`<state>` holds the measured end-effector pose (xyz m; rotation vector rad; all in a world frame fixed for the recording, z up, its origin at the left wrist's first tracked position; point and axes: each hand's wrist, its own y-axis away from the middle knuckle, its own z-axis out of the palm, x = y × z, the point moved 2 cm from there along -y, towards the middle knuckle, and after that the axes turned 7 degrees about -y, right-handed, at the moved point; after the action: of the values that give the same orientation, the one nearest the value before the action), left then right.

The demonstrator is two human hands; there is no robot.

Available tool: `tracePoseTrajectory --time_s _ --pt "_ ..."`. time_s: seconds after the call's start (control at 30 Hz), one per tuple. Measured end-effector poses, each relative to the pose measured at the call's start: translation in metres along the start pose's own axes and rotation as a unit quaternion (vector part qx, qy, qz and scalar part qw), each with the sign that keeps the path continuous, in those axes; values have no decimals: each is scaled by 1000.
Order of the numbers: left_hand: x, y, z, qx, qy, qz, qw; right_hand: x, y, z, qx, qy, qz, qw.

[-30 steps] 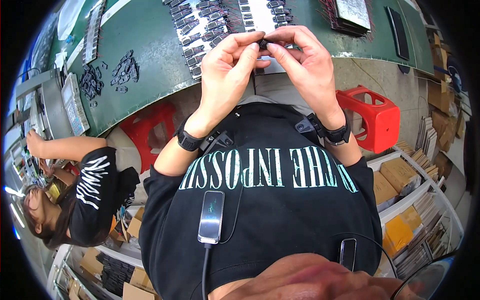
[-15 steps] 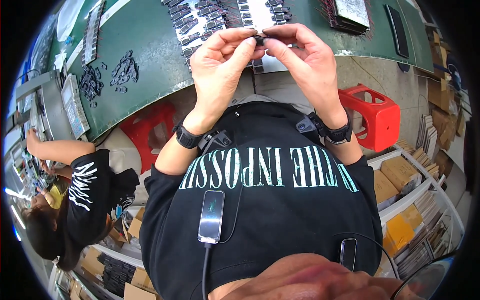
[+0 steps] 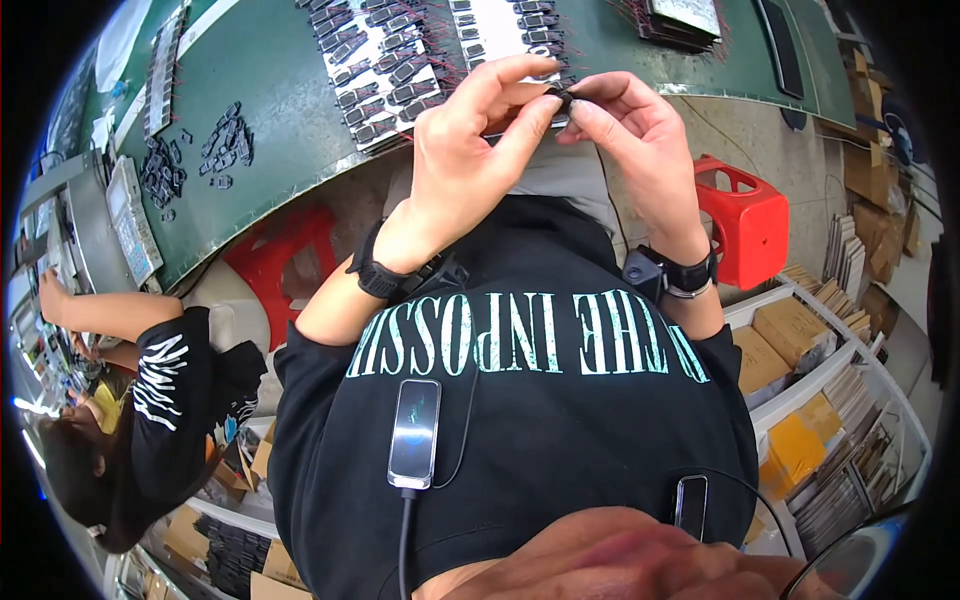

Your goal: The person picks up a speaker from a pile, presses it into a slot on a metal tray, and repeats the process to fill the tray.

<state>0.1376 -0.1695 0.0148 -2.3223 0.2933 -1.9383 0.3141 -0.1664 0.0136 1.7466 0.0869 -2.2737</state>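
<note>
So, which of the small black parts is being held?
The small black part pinched between the left hand and right hand; the others lie on the green table, in loose heaps or in rows on white boards.

Across the chest of the wearer's black short-sleeved T-shirt (image 3: pixel 550 450) runs large, pale mint-green capital lettering (image 3: pixel 553 333), upside down here, its ends lost in folds! Over left, bold white lettering (image 3: pixel 158 385) runs down the co-worker's black short sleeve (image 3: pixel 190 345). And the rectangular, glossy-screened device (image 3: pixel 412 440)? Glowing marks, too small to read.
</note>
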Motion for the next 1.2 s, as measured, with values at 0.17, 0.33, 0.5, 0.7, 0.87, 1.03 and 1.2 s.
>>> tracePoseTrajectory --time_s 0.17,0.33,0.5,0.7,0.87,1.03,1.2 --pt "-8 -3 4 -36 40 -43 998 12 2 -7 -32 -254 111 960" --pt "-4 -2 3 -47 49 -75 995 16 3 -12 -31 -253 125 959" --pt "-3 -1 5 -51 30 -67 996 15 4 -10 -1 -176 85 981" --pt "-2 -1 6 -56 52 -66 995 12 6 -13 10 -100 52 994" --pt "-3 0 7 -69 71 -92 991 8 11 -8 25 -32 -2 999" --pt "-5 1 6 -69 89 -84 990 7 12 -3 40 -32 -29 998" --pt "-11 0 5 -70 51 -44 995 5 13 1 33 75 -53 995"
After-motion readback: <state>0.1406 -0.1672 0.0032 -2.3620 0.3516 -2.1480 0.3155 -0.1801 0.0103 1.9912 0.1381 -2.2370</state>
